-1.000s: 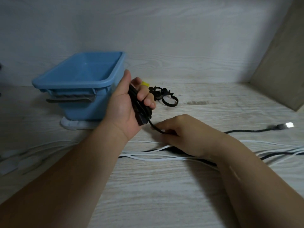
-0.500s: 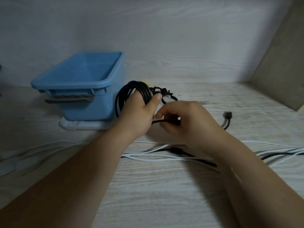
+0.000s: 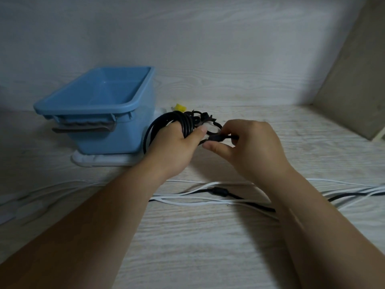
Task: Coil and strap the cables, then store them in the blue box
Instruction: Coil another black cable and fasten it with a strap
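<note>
The black cable is looking light and springy, so the loops are likely wanting to fan open the moment pressure is coming off; the best place to be gripping is across the gathered strands, where the left hand is clenching them now, thumb pressing over the bundle. The sheath is looking smooth and faintly glossy, so it may be slipping unless all the turns are being pinched together. The plug end is the only stiff part, and the right hand is pinching it between thumb and fingertips, just right of the coil.

The cable is thin, round and dark, wound into several roughly equal loops that are arching over the left hand. The coil is being held just right of the box, close to its right wall and above the table. The box is pale blue, open-topped and appearing empty.

Straps, black and curled, are lying right of the box, just behind the coil. More cables, white and black, are lying loose on the table, nearer the person than the box and well apart from it.
</note>
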